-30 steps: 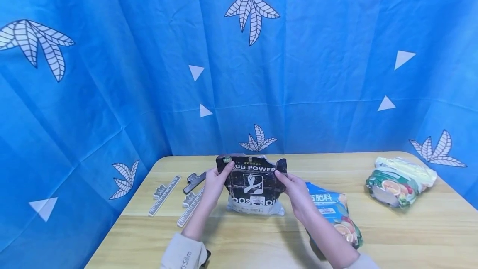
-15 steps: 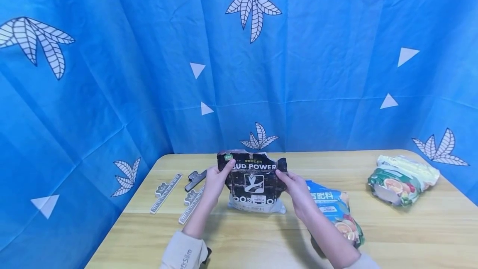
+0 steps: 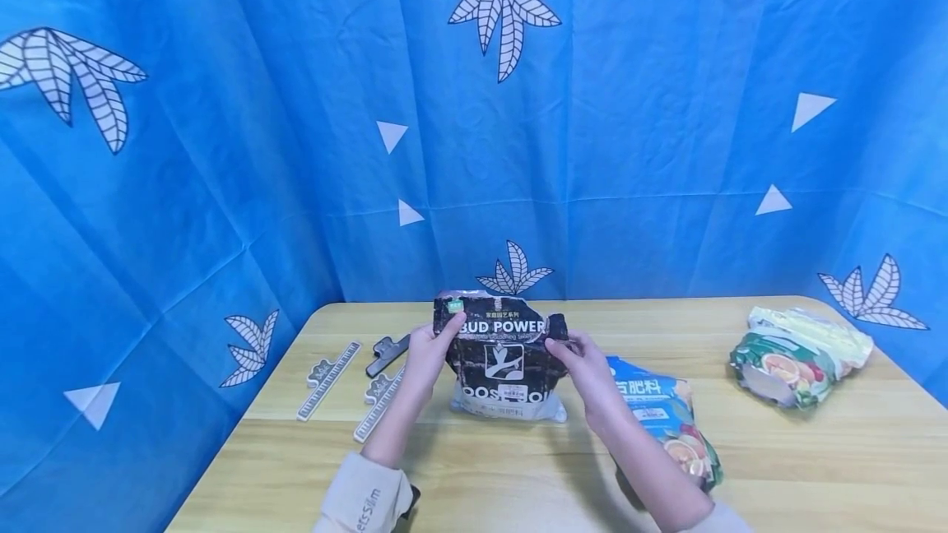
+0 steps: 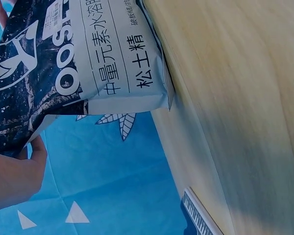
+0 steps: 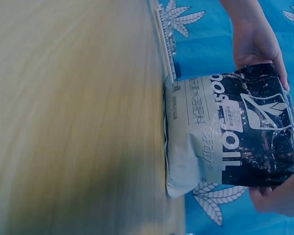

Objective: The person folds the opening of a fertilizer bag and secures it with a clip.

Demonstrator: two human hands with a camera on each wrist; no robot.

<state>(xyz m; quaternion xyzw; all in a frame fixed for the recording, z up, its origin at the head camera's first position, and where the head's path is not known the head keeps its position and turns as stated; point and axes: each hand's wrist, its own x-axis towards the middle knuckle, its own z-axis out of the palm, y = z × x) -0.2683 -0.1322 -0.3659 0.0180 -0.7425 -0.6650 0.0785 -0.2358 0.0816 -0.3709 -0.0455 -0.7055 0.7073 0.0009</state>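
Observation:
A black and white fertilizer bag (image 3: 504,362) printed "BUD POWER" stands upright on the table, its bottom touching the wood. My left hand (image 3: 424,359) pinches its upper left edge, thumb on the front. On the opposite edge, my right hand (image 3: 590,375) grips the upper right side, also thumb in front. Both hands' other fingers are mostly behind the bag in the head view. The right wrist view shows the bag (image 5: 235,127) side-on between the left hand (image 5: 257,41) and right hand (image 5: 283,197). The bag's upper rim looks uneven and crumpled.
A blue fertilizer bag (image 3: 662,414) lies beside my right forearm. Farther right is a green and pale yellow bag (image 3: 796,364). Left of my hands lie two white keyboard-patterned clips, one outer (image 3: 326,381) and one inner (image 3: 380,403), plus a black clip (image 3: 387,355). A blue curtain (image 3: 592,122) hangs behind.
The bag's top has risen and straightened a little, so more of its upper print shows. Both hands keep their hold on its sides. The head view has shifted slightly.

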